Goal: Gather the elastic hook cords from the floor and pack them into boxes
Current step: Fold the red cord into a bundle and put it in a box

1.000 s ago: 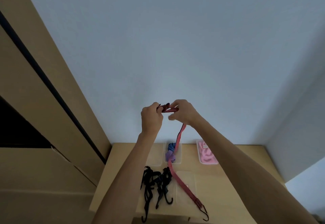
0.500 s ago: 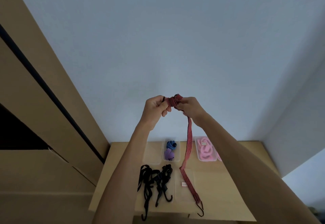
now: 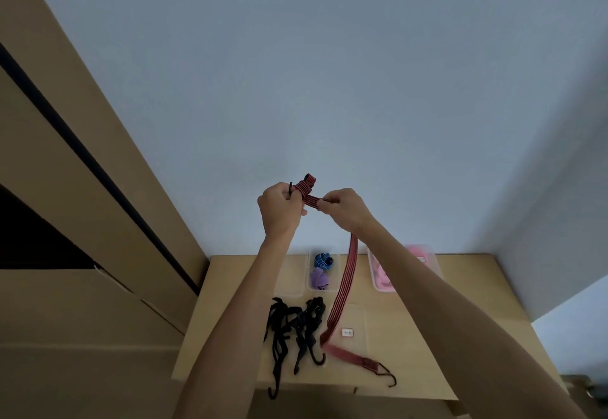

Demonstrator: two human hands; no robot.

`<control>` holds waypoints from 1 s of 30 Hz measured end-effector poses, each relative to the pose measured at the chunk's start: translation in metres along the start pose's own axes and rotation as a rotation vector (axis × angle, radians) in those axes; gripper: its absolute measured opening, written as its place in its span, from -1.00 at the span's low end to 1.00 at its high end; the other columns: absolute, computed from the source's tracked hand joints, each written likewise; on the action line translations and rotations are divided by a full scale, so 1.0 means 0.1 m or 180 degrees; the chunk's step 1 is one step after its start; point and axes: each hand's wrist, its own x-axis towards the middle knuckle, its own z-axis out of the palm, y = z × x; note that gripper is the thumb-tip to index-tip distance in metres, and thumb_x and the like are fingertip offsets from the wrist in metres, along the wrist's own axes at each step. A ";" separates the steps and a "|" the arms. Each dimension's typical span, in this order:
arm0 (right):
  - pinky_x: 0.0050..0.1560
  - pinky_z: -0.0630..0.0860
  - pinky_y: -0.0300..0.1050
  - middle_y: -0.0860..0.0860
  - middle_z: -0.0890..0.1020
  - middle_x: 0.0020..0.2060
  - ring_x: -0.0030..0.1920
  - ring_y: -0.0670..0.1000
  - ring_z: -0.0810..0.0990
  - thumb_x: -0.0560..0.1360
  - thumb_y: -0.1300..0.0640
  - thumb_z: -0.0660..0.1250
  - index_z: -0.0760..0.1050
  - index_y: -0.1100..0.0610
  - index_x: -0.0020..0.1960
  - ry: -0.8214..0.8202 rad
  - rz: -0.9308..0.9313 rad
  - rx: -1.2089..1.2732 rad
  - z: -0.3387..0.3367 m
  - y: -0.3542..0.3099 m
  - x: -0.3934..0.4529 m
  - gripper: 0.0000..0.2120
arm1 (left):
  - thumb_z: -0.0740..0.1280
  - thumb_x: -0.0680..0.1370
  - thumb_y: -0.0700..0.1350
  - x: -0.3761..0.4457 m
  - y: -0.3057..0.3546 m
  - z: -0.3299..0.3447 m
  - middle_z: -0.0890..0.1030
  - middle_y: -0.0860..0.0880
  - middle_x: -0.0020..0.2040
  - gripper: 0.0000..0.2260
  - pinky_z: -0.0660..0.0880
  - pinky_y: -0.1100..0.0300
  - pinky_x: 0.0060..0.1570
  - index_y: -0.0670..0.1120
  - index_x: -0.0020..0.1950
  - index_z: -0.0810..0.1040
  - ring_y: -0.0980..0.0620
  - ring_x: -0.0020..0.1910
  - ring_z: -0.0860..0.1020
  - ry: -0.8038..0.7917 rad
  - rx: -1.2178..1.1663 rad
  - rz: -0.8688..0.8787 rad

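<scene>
Both hands are raised in front of the wall, gripping the red striped cord (image 3: 342,283): the left hand (image 3: 279,209) is clutching its wound end, the right hand (image 3: 345,209) is pinching the strap beside it. The rest is hanging down to the counter (image 3: 460,336), its hook (image 3: 390,378) lying near the black cords (image 3: 296,323).

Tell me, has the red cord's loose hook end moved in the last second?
Yes. The red cord's hook has slid right along the wooden surface, away from the black cords.
</scene>
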 end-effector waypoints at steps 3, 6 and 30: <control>-0.46 0.25 -0.29 -0.01 0.55 -0.41 -0.51 -0.14 0.34 0.52 0.21 0.28 0.67 0.23 -0.14 0.0041 0.0274 0.0081 0.00 0.01 0.00 -0.79 | 0.26 0.55 -0.30 -0.01 -0.10 0.00 0.64 -0.10 -0.35 -0.84 0.48 0.18 -0.49 -0.23 -0.22 0.56 0.03 -0.49 0.63 0.0063 0.0381 0.0044; -0.50 0.27 -0.32 -0.02 0.54 -0.48 -0.46 -0.09 0.39 0.51 0.25 0.27 0.65 0.25 -0.17 0.0148 0.0523 0.0553 0.02 -0.02 -0.02 -0.80 | 0.27 0.55 -0.32 0.02 -0.18 -0.01 0.66 -0.14 -0.26 -0.85 0.53 0.14 -0.51 -0.25 -0.20 0.55 -0.07 -0.43 0.65 0.0321 0.0559 0.0018; -0.13 0.56 -0.06 0.24 0.66 -0.18 -0.15 0.16 0.64 0.58 0.21 0.32 0.64 0.25 -0.03 -0.1290 0.0138 0.1645 -0.35 0.21 0.14 -0.85 | 0.28 0.58 -0.39 -0.06 0.03 -0.09 0.60 -0.16 -0.37 -0.83 0.23 0.28 -0.49 -0.24 -0.18 0.55 0.07 -0.54 0.26 -0.2477 -0.0879 0.0105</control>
